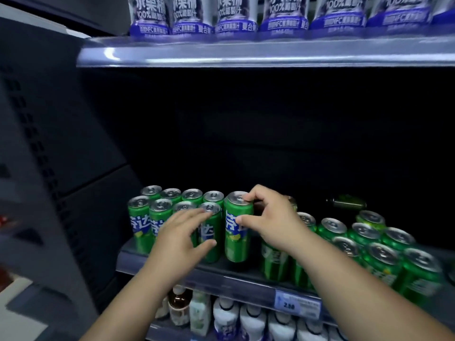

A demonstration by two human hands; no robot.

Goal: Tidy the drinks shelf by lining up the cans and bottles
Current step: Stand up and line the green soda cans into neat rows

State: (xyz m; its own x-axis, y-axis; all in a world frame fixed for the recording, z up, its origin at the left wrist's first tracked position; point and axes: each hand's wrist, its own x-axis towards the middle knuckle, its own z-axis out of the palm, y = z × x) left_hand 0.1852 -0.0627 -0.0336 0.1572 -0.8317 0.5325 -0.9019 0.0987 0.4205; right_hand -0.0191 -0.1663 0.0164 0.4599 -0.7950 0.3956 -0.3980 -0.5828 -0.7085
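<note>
Green slim can [237,232] stood upright at the front of the middle shelf [221,279], at the right end of a neat two-row block of green cans [140,225], just beside the neighbour can [211,247]; whether the two touched, cannot tell. Right hand [268,217] pinched it: thumb on the front label, index finger curled over the top rim near the pull tab, other fingers behind the can and mostly hidden. Left hand [179,237] was spread, fingers straight across the upper fronts of the front-row cans, thumb low against the neighbour can; no real grip visible.

Handling, judged: sealed can, likely full, so moderately heavy and rigid. The wall is thin and smooth and could be slippery if chilled. Tall and narrow, it tips easily when pushed high. Best hold looked like mid-body wrap or rim plus side, as here; sliding on the base seems safer than lifting.

To the right, loose green cans [384,264] stood bunched and unaligned, well apart from the block. One can lying on its side [347,202] sat at the dark back. Price tag [296,305] was on the shelf edge. Purple-label juice bottles [192,18] lined the shelf above, white bottles [226,316] the shelf below.
</note>
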